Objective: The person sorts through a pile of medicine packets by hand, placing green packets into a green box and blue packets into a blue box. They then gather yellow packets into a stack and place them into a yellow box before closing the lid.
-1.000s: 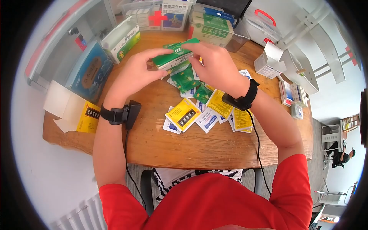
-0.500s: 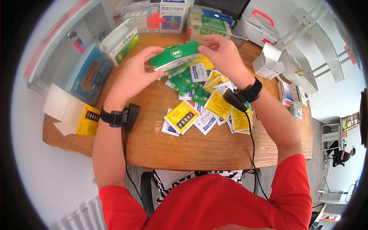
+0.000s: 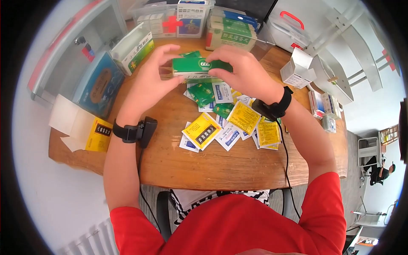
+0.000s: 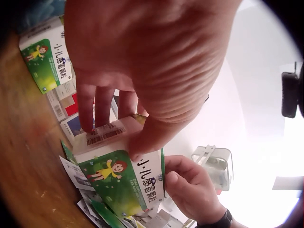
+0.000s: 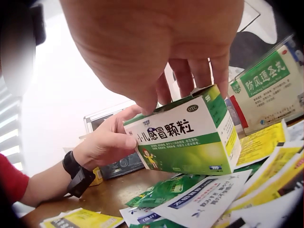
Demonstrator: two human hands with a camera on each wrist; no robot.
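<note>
Up in the middle of the head view, green medicine box held level above the bench, clear of everything below. Left hand clamped on the left end, fingers over the top edge and thumb underneath by the barcode flap, plain to see from the left wrist. Right hand pinching the right end, fingertips on the upper rim, thumb on the near face. Both hands curled tight on cardboard, neither one loose.

Looks light, that box: thin card, stiff along the edges, soft in the broad faces, likely to dent under a hard squeeze. Glossy print, so a bit slick. Best hold judged at the two short ends or along the long edges, just as now, not on the end flaps, which could pop open.

Directly beneath, a loose heap of sachets, green, white-and-blue and yellow, spread across the centre of the bench, flat and slippery, easy to scatter if the box comes down on them. At upper left, a matching green-and-white carton and a blue box. Along the top edge, a clear bin with a red cross and another green-labelled carton. At right, an opened white carton. At lower left, a yellow box with a white leaflet.
</note>
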